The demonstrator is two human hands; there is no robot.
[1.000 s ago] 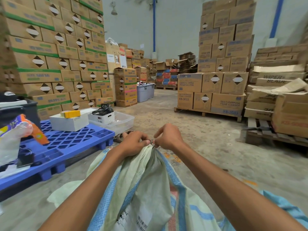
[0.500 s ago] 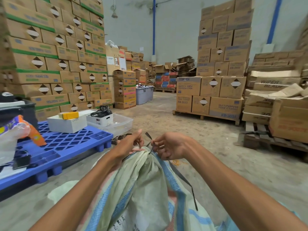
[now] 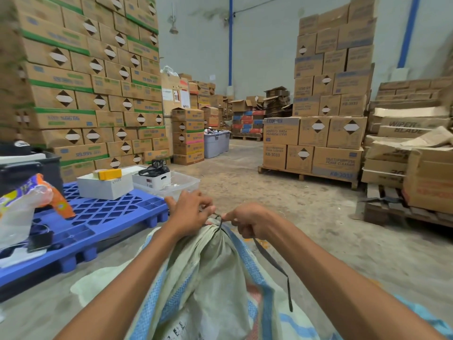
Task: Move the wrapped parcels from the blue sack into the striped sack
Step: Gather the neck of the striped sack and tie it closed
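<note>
Warehouse floor: I am working the black tie [image 3: 272, 262] at the gathered neck of the striped sack [image 3: 215, 278], which is standing at 6 o'clock. My left grip [image 3: 192, 212] is clamped on the bunched neck. My right grip [image 3: 247, 223] is pinching the tie just beside it, the loose end trailing toward 5 o'clock. No parcels are showing; blue cloth [image 3: 427, 320] at 5 o'clock may be the blue sack. I judge it best to be holding the neck bunched with the left while drawing the tie straight out with the right. Cartons [image 3: 335, 160] at 1 o'clock are reading "MULTI PURPOSE FOAM CLEANER", "KB-3033"; a box [image 3: 404, 127] at 2 o'clock, "WIPER BLADE".
</note>
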